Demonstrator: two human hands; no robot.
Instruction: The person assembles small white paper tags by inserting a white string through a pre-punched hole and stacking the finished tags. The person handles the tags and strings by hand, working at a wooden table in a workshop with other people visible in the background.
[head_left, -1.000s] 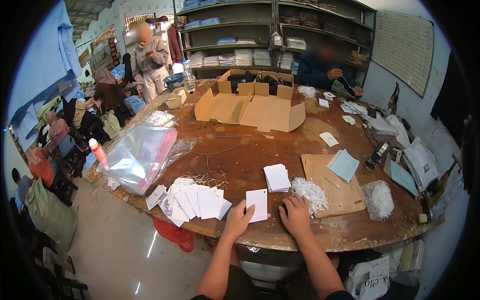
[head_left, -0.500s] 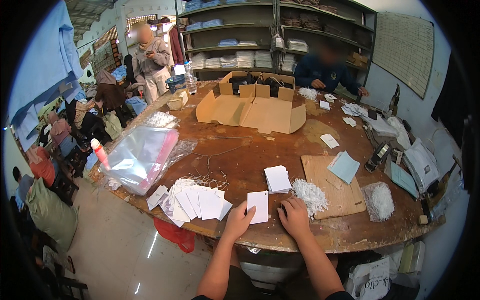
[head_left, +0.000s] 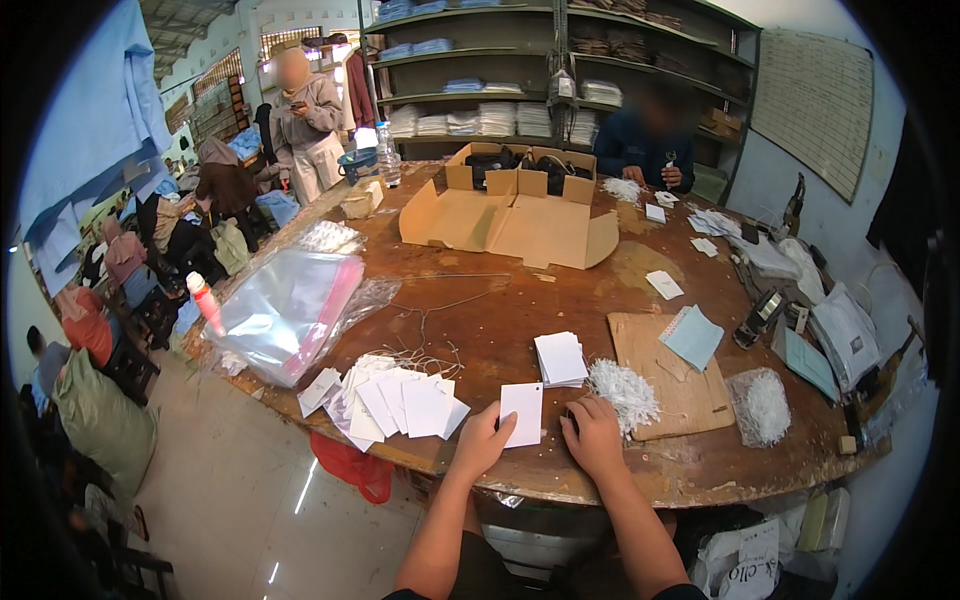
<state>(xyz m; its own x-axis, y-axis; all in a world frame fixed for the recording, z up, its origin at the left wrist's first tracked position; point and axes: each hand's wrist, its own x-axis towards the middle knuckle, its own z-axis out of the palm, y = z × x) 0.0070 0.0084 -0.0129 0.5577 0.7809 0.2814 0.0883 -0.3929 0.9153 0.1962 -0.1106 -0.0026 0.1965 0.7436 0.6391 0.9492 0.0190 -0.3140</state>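
Between the thumb and fingers of my left hand (head_left: 482, 440) is a white hang tag (head_left: 522, 414) with a small dark hole near its upper right corner. My right hand (head_left: 594, 436) rests just right of it, fingers curled down toward the tabletop; whatever they pinch is hidden. Touching or close beside that hand lies a heap of white tag strings (head_left: 622, 392). A neat stack of white tags (head_left: 561, 360) sits beyond my hands. To the left, more tags (head_left: 405, 402) are fanned out, with loose strings (head_left: 425, 358) behind them.
Clear plastic bags (head_left: 285, 310) cover the table's left side. A wooden board (head_left: 665, 375) carries a light blue notebook (head_left: 692, 338), beside a bag of white strings (head_left: 760, 408). An opened cardboard box (head_left: 540, 225) stands farther back. Across the table sits a co-worker (head_left: 645, 140).
My hands keep nearly the same pose on the tag and by the strings. The co-worker across the table has brought both hands together around something small. The whole view has shifted slightly.
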